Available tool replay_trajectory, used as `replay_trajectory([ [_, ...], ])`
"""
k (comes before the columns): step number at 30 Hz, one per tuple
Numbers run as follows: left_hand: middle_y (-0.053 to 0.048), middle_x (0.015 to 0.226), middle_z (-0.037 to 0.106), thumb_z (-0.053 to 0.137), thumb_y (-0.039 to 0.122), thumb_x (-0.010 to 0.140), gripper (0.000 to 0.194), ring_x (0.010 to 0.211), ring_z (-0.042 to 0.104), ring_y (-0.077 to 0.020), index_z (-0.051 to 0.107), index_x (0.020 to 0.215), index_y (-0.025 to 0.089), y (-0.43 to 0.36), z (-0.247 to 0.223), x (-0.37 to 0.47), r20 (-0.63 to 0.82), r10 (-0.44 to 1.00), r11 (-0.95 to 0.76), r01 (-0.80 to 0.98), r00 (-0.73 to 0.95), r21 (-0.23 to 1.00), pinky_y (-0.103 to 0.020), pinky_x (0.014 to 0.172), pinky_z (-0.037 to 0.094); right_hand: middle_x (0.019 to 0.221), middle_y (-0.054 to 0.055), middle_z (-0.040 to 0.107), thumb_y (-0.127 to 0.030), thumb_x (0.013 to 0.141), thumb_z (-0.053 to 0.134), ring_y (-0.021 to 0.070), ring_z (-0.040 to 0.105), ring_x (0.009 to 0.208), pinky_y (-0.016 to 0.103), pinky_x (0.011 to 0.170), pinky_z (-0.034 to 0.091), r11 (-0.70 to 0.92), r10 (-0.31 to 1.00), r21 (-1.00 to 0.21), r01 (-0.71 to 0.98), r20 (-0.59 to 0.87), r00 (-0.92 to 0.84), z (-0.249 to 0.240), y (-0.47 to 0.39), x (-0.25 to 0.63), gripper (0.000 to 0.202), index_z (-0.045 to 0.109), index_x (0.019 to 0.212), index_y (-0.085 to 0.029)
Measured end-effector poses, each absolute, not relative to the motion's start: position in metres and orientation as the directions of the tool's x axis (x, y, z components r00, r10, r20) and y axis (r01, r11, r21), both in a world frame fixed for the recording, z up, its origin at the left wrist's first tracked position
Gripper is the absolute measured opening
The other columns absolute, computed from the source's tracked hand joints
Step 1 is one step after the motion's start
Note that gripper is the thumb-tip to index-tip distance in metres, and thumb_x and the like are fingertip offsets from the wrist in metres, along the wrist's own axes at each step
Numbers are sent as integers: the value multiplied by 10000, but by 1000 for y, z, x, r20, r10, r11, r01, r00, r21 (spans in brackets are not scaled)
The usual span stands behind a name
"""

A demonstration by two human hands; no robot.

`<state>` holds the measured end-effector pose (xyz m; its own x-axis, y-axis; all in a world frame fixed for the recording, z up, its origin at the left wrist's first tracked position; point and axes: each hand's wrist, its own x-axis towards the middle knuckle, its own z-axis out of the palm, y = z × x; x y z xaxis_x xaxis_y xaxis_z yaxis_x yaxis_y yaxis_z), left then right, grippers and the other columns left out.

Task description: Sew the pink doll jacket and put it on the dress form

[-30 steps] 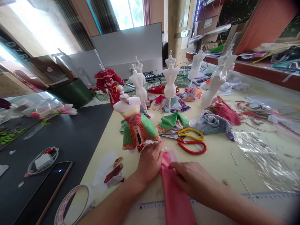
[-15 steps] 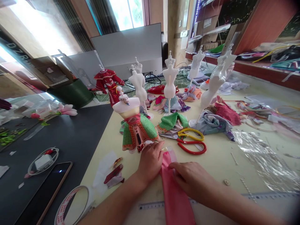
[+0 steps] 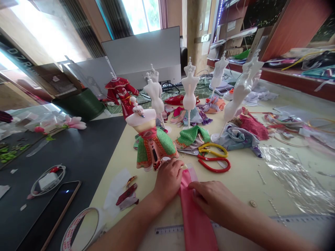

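Note:
A long strip of pink fabric (image 3: 195, 219) lies flat on the pale table, its narrow top end between my hands. My left hand (image 3: 170, 174) rests at the strip's upper left edge, fingers bent and pressed together on it. From the right, my right hand (image 3: 209, 197) pinches the strip's right edge between thumb and curled forefinger. Clear film (image 3: 192, 171) shows beside the strip's top. Just beyond my left hand stands a small dress form in a green and pink dress (image 3: 167, 143). Scissors with yellow and red handles (image 3: 214, 157) lie past the strip.
White mini mannequins (image 3: 190, 90) stand at the back among fabric pieces. A ruler (image 3: 170, 229) passes under the strip. At left are a tape roll (image 3: 98, 223), a phone (image 3: 49, 216) and a coiled charger cable (image 3: 49, 180). Crinkled plastic (image 3: 295, 177) lies at right.

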<state>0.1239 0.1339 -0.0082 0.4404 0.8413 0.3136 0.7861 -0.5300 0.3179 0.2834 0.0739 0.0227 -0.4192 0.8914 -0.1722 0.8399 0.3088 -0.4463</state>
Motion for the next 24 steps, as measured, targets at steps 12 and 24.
replay_trajectory([
  [12, -20, 863, 631, 472, 168, 878, 171, 816, 573, -173, 633, 823, 189, 135, -7, 123, 275, 828, -555, 783, 489, 281, -322, 771, 403, 768, 40, 675, -135, 827, 448, 181, 613, 697, 261, 556, 269, 309, 891, -444, 841, -173, -419, 23, 73, 283, 173, 615, 808, -176],
  [24, -39, 880, 608, 462, 220, 870, 184, 824, 535, -199, 645, 863, 200, 130, -2, 123, 271, 805, -584, 788, 528, 197, -366, 779, 394, 736, 27, 664, -124, 810, 453, 163, 591, 658, 258, 540, 247, 313, 893, -460, 831, -156, -423, 23, 73, 285, 173, 617, 794, -176],
])
